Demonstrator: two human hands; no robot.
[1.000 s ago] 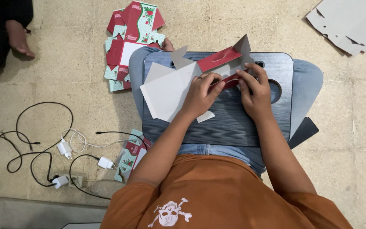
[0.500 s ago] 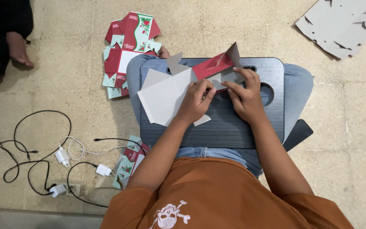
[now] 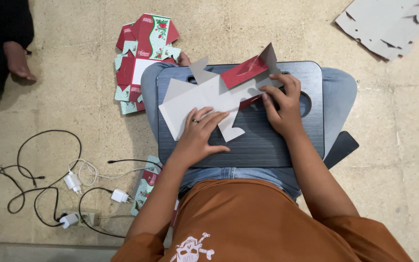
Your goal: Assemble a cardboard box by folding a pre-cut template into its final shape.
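Our left hand (image 3: 201,135) presses flat, fingers spread, on the grey carton blank (image 3: 209,97) on the lap tray (image 3: 267,145), while our right hand (image 3: 281,106) pinches its red flap (image 3: 243,72).

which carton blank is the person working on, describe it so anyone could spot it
Find the dark lap tray across the person's knees. The carton blank lies grey side up under both hands, one red flap raised. The stack of blanks on the floor lies printed side up.
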